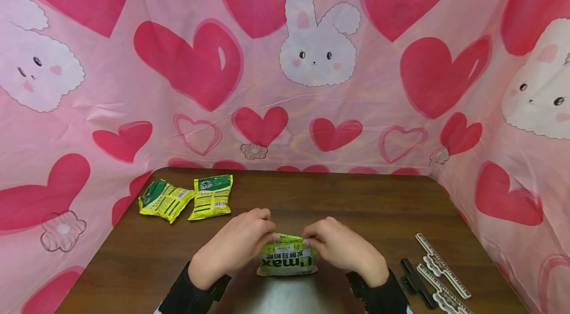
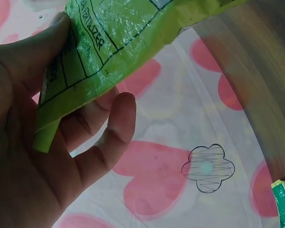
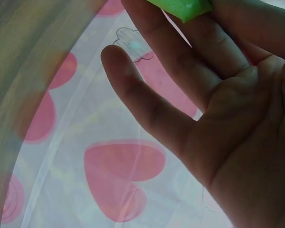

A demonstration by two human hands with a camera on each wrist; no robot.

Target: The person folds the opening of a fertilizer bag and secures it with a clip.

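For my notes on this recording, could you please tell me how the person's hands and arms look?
The left hand and right hand are bare, with no glove or ring visible. The left sleeve and right sleeve are black; on the inner side of each, a dark piece juts out, its details unclear.

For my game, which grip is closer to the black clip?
Right. The right grip is left of the black clip; the left grip is farther left, across the held bag.
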